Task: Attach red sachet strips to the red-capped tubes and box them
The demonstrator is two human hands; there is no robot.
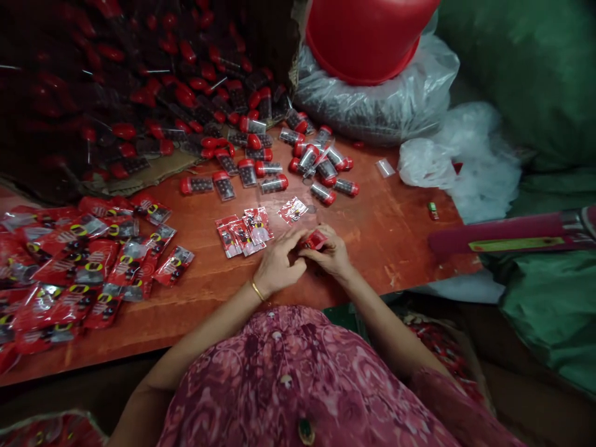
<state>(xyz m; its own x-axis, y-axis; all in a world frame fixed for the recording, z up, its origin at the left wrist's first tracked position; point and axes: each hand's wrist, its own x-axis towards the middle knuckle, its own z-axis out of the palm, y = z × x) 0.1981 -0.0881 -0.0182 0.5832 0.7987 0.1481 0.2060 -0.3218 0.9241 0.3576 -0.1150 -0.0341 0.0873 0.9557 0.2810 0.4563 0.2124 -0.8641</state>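
Observation:
Close to the table's front edge, my right hand [334, 253] pinches a small red packet [315, 239] between thumb and fingers. My left hand [279, 266], with a gold bangle on its wrist, curls against the packet's left side; its fingertips partly hide the packet. Just beyond the hands lies a single flat red-and-white packet [293, 210]. To the left, several flat red packets [242, 234] overlap in a small group. Farther back are clear tubes with red caps [274, 183], filled with dark round pieces.
Filled red packets [100, 267] are heaped at the left. A large pile of red-capped tubes [186, 93] spills from a carton at the back left. A red tub [367, 37] rests on a plastic-wrapped bundle [377, 108]. A magenta bar [507, 233] juts in from the right.

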